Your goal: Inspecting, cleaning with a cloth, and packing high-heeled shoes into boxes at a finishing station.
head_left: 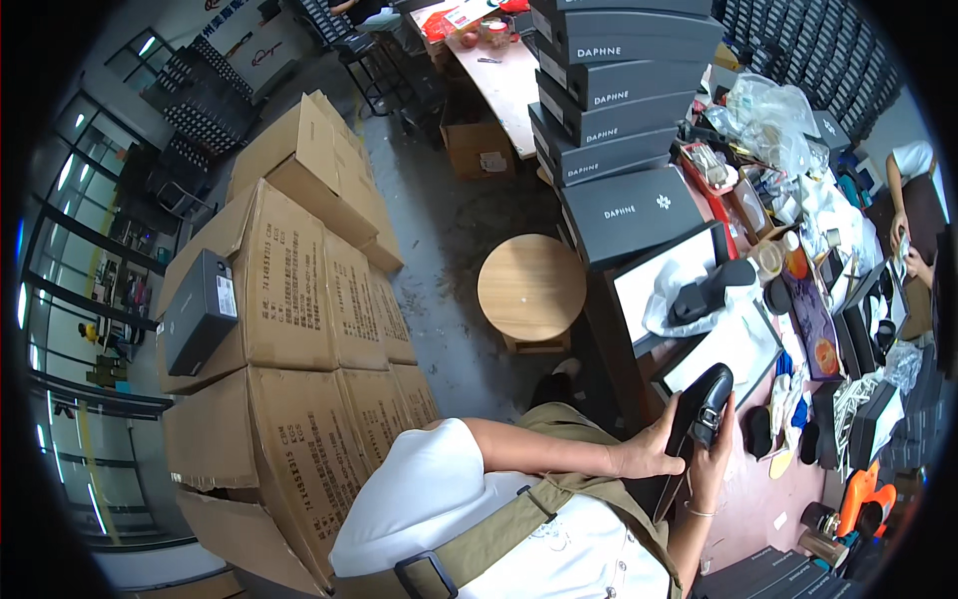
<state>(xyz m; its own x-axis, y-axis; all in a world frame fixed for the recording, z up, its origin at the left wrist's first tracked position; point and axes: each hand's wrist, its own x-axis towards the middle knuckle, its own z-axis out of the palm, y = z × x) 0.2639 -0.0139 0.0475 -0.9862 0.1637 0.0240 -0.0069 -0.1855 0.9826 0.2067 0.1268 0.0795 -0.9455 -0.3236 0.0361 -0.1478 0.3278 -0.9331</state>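
A black shoe (711, 391) with a shiny buckled strap is held between my two hands over the workbench (743, 509). My left hand (647, 451) is closed on one side of it. On the other side, my right hand (713, 451) grips it, with a bracelet at the wrist. The sole and the covered parts of the shoe cannot be seen. Just beyond the hands lies an open shoe box (733, 354) with a white inside. Dark shoes (707, 297) rest there on white tissue paper (659, 311).
Dark grey shoe boxes (624, 120) are stacked tall at the bench's far end. A round wooden stool (531, 288) stands left of the bench. Large cartons (289, 280) line the left, one bearing a grey shoe box (203, 311). Across the bench, a co-worker's hands (903, 240) show.
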